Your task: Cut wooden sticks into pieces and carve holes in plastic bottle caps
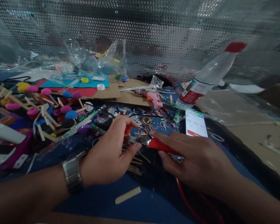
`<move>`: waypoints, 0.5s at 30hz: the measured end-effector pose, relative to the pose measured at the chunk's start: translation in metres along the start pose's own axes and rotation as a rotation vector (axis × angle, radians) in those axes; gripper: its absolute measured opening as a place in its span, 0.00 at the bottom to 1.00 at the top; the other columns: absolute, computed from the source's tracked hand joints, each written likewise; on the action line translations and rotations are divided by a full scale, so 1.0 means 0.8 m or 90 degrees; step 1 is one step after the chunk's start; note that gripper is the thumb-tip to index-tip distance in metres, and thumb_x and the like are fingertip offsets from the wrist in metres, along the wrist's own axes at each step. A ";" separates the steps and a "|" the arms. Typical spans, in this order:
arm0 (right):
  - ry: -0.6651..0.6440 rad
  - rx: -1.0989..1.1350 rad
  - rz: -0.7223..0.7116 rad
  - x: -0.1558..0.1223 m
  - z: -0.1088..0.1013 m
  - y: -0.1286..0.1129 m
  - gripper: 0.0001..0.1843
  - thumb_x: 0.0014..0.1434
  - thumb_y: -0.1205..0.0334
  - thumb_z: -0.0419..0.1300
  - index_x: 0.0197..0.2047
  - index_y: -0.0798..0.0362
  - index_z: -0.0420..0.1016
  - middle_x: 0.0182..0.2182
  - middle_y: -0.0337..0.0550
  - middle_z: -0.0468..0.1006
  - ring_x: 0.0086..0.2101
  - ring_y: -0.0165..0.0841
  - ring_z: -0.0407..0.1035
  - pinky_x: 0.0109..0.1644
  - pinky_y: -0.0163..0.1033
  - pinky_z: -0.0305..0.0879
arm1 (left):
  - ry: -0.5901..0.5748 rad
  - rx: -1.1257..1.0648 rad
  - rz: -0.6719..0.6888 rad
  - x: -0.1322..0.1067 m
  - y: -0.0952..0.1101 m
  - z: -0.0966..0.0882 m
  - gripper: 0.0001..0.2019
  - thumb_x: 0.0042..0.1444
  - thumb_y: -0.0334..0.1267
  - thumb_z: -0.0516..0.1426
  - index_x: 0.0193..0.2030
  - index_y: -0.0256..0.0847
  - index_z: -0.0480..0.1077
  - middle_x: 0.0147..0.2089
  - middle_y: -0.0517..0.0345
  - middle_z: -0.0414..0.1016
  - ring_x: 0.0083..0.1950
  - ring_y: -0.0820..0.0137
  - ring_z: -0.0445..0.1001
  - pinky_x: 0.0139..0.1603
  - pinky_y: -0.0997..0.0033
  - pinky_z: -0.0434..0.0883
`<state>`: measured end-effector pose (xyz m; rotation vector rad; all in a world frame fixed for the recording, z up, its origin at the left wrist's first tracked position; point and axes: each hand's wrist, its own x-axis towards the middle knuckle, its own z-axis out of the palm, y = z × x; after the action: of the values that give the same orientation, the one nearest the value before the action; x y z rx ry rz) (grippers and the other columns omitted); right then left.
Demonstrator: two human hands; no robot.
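Note:
My right hand is wrapped round red-handled pliers, whose metal jaws point left toward my other hand. My left hand, with a metal watch on its wrist, has its fingers curled round a small orange piece, partly hidden behind the index finger. The jaws come close to the left thumb; whether they touch the piece cannot be made out. Below the hands several thin wooden sticks lie on the blue tabletop, with a flat craft stick nearer the front.
Coloured caps and wooden sticks crowd the left. Rubber bands and scraps lie beyond my hands. A pink glue gun, a tilted bottle and a phone stand or lie farther right. Cardboard and perforated metal are behind.

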<state>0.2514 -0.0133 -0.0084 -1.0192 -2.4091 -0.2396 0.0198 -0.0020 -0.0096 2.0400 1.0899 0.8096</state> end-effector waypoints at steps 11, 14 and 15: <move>0.009 -0.022 0.001 -0.001 0.001 -0.002 0.17 0.66 0.63 0.53 0.51 0.61 0.78 0.25 0.40 0.76 0.19 0.31 0.68 0.22 0.39 0.60 | -0.002 -0.027 -0.031 0.000 0.001 0.000 0.15 0.63 0.34 0.55 0.54 0.42 0.58 0.49 0.53 0.64 0.44 0.67 0.69 0.47 0.61 0.70; 0.007 -0.023 0.007 -0.001 0.001 -0.003 0.18 0.66 0.63 0.53 0.52 0.61 0.78 0.25 0.40 0.77 0.19 0.31 0.69 0.22 0.39 0.61 | -0.003 -0.043 -0.054 0.001 0.000 0.001 0.16 0.63 0.35 0.55 0.56 0.42 0.58 0.48 0.54 0.66 0.42 0.68 0.69 0.45 0.61 0.70; 0.006 -0.024 0.009 -0.001 0.001 -0.003 0.18 0.66 0.63 0.53 0.52 0.61 0.78 0.25 0.40 0.77 0.19 0.31 0.69 0.22 0.38 0.61 | -0.004 -0.049 -0.061 0.002 -0.001 0.001 0.16 0.63 0.36 0.55 0.56 0.42 0.58 0.48 0.54 0.66 0.42 0.68 0.69 0.45 0.62 0.70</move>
<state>0.2502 -0.0154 -0.0093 -1.0500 -2.3966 -0.2839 0.0209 -0.0009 -0.0106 1.9113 1.1269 0.7836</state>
